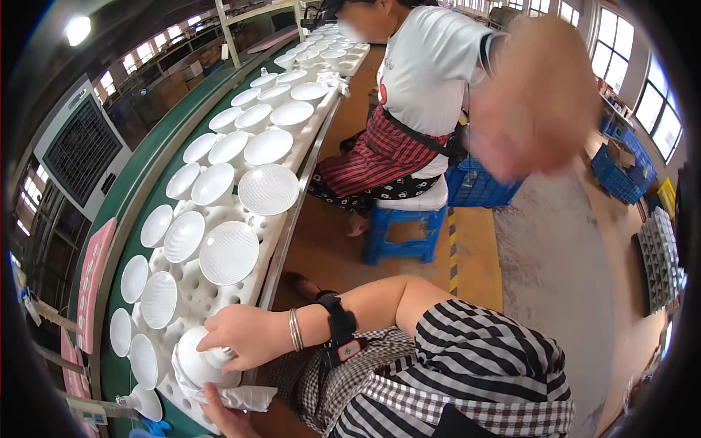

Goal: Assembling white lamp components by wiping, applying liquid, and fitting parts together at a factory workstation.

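My right hand [237,337] rests on top of an upturned white bowl [196,359], fingers curled about its foot ring; the wrist carries a silver bangle and a black strap band. My left hand [221,417] shows only partly at the lower edge, under the bowl, gripping a white cloth [244,398] that wraps the bowl's lower side. The bowl is held over the near edge of a white holed rack [196,292] on the green conveyor [146,171].
Rows of white bowls [228,252] lie on the rack along the conveyor into the distance. A co-worker [416,95] in a white top and red apron sits on a blue stool [405,226]. Blue crates [478,186] stand behind. A blurred shape [537,95] covers the upper right.
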The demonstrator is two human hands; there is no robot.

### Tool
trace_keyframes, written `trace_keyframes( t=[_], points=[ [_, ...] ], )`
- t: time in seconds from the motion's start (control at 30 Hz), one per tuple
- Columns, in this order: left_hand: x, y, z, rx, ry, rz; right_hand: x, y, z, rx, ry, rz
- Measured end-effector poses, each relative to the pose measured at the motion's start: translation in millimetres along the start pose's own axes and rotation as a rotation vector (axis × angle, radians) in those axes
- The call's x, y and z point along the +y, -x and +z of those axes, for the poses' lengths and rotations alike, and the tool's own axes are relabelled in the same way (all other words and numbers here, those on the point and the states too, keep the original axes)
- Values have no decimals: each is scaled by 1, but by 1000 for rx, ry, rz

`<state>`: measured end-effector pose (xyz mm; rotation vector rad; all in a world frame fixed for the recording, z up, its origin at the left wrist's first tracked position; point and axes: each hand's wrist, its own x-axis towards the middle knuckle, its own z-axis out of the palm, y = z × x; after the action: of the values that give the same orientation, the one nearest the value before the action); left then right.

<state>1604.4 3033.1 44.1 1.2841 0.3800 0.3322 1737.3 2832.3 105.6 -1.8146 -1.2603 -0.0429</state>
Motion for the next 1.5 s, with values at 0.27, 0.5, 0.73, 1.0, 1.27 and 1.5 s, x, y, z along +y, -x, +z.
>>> trace_keyframes(
  t=[0.27,0.5,0.73,1.0,1.27,1.5],
  points=[
    [-3,12,15,-88,257,-162,7,1,29,74,-287,-119],
    [-16,6,1,153,-519,291,25,5,22,-25,-208,48],
    [-13,6,3,254,-286,355,18,14,17,-90,-158,33],
    [2,23,13,225,-264,279,10,18,24,-19,15,4],
    [3,28,41,50,-425,403,-15,19,32,-27,281,2],
    [11,28,31,220,-373,161,-6,19,30,-35,104,15]
  ],
)
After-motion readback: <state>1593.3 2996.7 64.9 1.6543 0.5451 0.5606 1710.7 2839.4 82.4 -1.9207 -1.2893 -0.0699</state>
